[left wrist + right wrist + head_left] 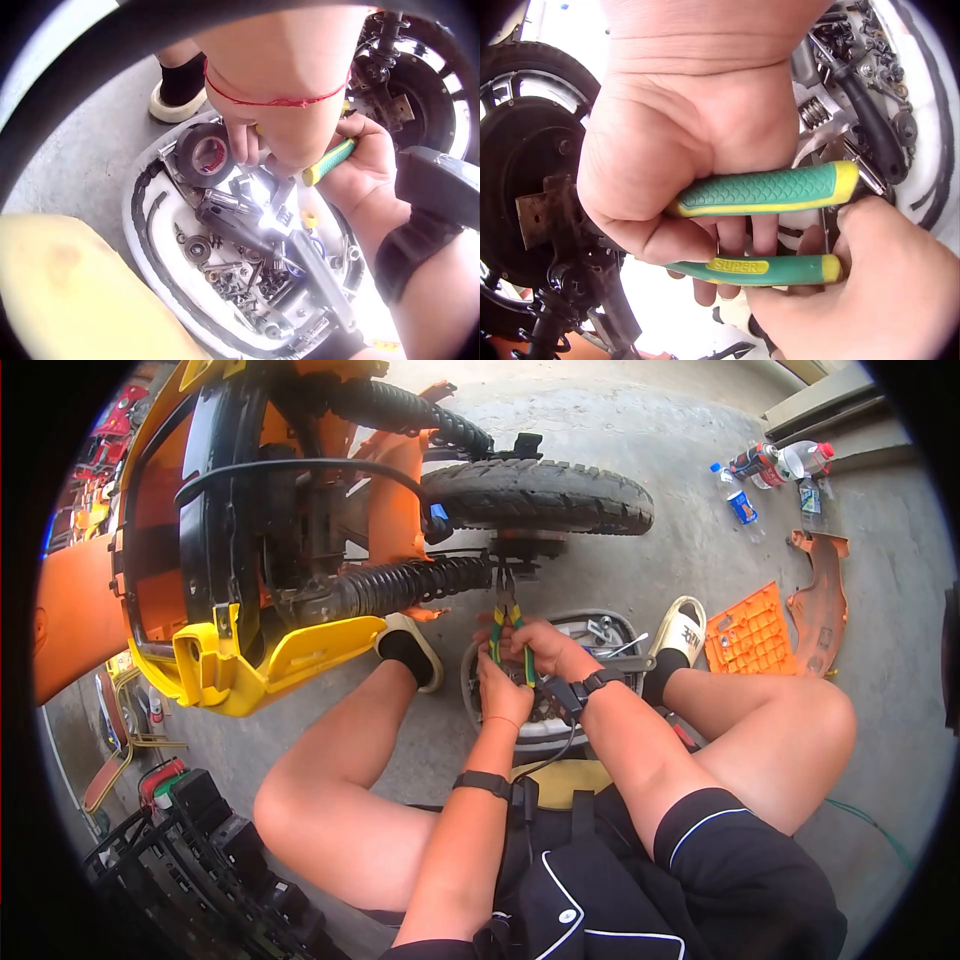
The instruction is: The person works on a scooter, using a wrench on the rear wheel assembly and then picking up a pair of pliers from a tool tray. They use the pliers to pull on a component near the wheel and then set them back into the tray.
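Pliers with green and yellow handles [529,660] [331,160] [765,189] point at the axle end of the wheel [540,498], below the black spring shock [430,582]. My right hand [548,647] [367,165] [697,142] grips one handle, the thumb curled over it. The other handle lies in my left hand [503,685] [281,139] [877,277], fingers curled round it. The handles stand apart in the right wrist view. Whether the jaws touch anything is unclear.
Beneath the hands sits a white tray [553,728] [176,296] with black tape [204,155], a black-handled screwdriver [236,229] and loose hardware. An orange and yellow vehicle body [290,660] stands at left. Plastic bottles [738,500] and orange panels [752,635] lie at right.
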Motion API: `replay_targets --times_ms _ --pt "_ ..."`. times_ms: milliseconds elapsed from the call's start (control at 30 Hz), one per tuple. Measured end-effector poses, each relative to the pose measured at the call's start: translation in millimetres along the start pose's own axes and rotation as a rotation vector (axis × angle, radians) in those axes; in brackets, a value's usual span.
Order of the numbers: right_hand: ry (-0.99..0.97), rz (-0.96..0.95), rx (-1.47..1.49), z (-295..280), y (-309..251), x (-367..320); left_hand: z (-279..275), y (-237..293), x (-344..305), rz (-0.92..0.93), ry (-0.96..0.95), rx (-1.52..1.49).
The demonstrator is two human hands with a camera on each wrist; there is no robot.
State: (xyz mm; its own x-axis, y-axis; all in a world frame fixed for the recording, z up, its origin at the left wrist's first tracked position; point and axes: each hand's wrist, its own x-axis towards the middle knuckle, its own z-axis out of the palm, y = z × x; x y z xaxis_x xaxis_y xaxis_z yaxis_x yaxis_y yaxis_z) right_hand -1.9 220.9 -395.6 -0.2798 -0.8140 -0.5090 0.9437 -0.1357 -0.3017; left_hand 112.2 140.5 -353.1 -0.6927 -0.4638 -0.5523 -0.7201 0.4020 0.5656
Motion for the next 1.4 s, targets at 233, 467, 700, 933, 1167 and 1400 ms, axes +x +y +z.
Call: replay_targets --times_ms 233,467,700,933,1167,1400 --pt "0.068 -0.004 -0.166 -9 3 7 12 14 -5 -0.183 -0.045 0.017" --pt "-0.011 0.005 -0.001 4 0 6 14 15 -1 -0.24 0.11 0.064" --pt "0.045 -0.043 0.001 -5 14 21 18 13 6 -0.156 0.261 0.139" --pt "-0.004 -0.08 0.017 -1 13 22 19 4 11 -0.077 0.357 0.306" --pt "-0.047 -0.044 0.037 -9 16 28 23 -3 15 0.027 0.485 0.279" --pt "-0.118 -0.037 0.181 -10 22 38 29 -8 19 0.067 0.58 0.333"
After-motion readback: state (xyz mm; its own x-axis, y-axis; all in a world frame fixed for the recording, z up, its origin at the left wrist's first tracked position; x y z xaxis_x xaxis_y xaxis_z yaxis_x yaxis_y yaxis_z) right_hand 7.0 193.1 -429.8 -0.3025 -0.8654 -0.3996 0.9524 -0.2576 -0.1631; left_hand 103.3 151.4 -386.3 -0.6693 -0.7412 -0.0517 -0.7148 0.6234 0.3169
